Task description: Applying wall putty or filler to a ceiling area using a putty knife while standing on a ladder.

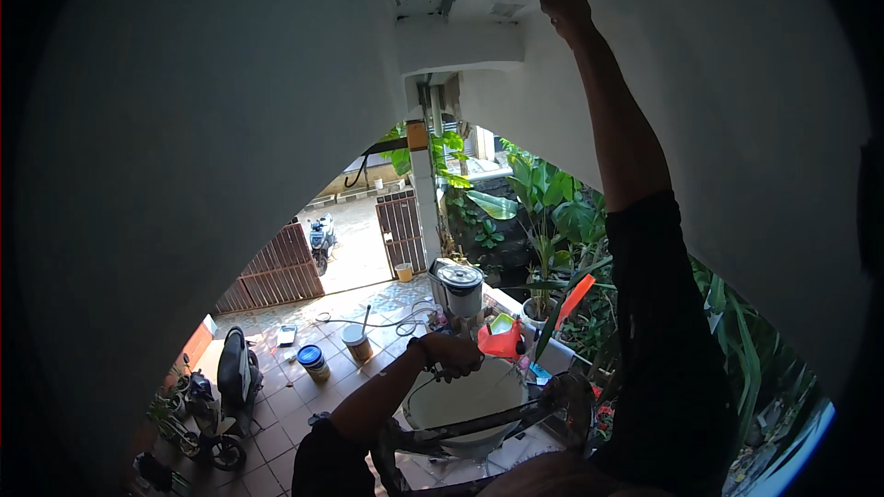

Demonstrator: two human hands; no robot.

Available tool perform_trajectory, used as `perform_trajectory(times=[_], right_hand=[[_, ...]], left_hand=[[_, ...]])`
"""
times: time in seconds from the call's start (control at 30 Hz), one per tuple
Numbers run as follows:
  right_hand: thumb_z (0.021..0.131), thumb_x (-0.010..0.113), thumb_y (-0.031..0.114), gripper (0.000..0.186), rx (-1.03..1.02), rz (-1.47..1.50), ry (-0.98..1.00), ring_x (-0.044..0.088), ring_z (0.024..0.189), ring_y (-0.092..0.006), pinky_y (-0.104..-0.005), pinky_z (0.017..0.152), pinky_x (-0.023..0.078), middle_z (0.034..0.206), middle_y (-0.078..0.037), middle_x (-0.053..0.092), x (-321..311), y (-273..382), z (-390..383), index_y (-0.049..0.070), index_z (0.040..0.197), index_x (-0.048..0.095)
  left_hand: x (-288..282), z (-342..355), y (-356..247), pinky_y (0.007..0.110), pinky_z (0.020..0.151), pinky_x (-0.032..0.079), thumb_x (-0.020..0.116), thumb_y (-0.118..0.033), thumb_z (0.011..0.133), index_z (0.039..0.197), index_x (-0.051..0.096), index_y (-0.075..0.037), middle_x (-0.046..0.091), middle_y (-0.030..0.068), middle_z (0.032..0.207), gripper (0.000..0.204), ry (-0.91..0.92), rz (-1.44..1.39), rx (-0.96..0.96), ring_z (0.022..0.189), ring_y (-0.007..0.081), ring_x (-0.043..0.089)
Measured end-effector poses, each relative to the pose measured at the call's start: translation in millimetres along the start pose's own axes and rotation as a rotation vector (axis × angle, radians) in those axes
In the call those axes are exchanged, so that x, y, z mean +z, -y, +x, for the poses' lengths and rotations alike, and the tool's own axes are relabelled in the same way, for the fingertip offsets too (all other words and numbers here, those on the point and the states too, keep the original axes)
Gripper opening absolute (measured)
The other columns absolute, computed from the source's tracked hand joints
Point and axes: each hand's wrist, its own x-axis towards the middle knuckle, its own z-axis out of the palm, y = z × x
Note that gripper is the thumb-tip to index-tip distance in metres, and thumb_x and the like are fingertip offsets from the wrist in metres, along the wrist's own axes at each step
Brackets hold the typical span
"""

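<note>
My right hand [565, 11] reaches high overhead, closed in a fist close against the underside of the ceiling [479, 5]. A dark, flat shape shows beside its fingers, too shadowed to name. Lower down, my left hand [451, 355] is bent over the far rim of a wide, pale bucket [508, 388], its fingers curled around the handle or rim. Pale material fills the inside of the bucket. Dark bars [460, 428], possibly part of a ladder, cross in front of it near my body.
White walls [184, 129] rise on both sides. Far below on the tiled floor [285, 396] stand a blue-lidded pail [313, 361], an open paint pail [356, 344], a parked scooter [238, 373] and a lidded drum [459, 290]. Leafy plants [552, 202] grow at right; a brown gate [276, 267] stands beyond.
</note>
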Motion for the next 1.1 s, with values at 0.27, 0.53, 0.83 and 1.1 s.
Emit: perform_trajectory(times=[0.27, 0.53, 0.83, 1.1], right_hand=[[0.073, 0.054, 0.019, 0.023, 0.058, 0.221, -0.019, 0.054, 0.051, -0.0216, -0.0375, 0.055, 0.044, 0.053, -0.012, 0.053, -22, 10, -34, 0.001, 0.06, 0.055], [0.084, 0.052, 0.02, 0.032, -0.182, 0.267, -0.181, 0.039, 0.046, -0.014, -0.0349, 0.049, 0.034, 0.051, -0.006, 0.045, -44, 19, -94, 0.0, 0.059, 0.05], [0.09, 0.054, 0.019, 0.021, -0.302, 0.335, -0.365, 0.039, 0.05, -0.006, -0.0242, 0.048, 0.034, 0.059, -0.001, 0.048, -67, 40, -184, 0.0, 0.083, 0.061], [0.094, 0.043, 0.018, 0.021, -0.518, 0.174, -0.511, 0.059, 0.052, -0.0278, -0.0374, 0.05, 0.045, 0.062, -0.013, 0.059, -55, 83, -161, 0.003, 0.108, 0.045]], left_hand=[[1, 0, 2, 0.025, 0.04, 0.037, 0.044, -0.016, 0.088, 0.076, 0.045, -0.007, 0.031, -0.0058, 0.056, 0.014, 0.051, -0.019, 0.071, 0.045, 0.0053, 0.034], [2, -4, 3, 0.026, 0.041, 0.036, 0.044, -0.016, 0.088, 0.074, 0.042, -0.008, 0.03, -0.0061, 0.057, 0.016, 0.044, -0.084, 0.05, 0.047, 0.0054, 0.034], [-9, 11, 16, 0.027, 0.037, 0.037, 0.041, -0.014, 0.088, 0.079, 0.046, -0.005, 0.035, -0.0026, 0.057, 0.013, 0.115, -0.092, 0.079, 0.046, 0.0074, 0.037], [-7, 9, 12, 0.026, 0.036, 0.035, 0.043, -0.013, 0.087, 0.077, 0.045, -0.006, 0.034, -0.0019, 0.057, 0.013, 0.102, -0.026, 0.055, 0.046, 0.0077, 0.037]])
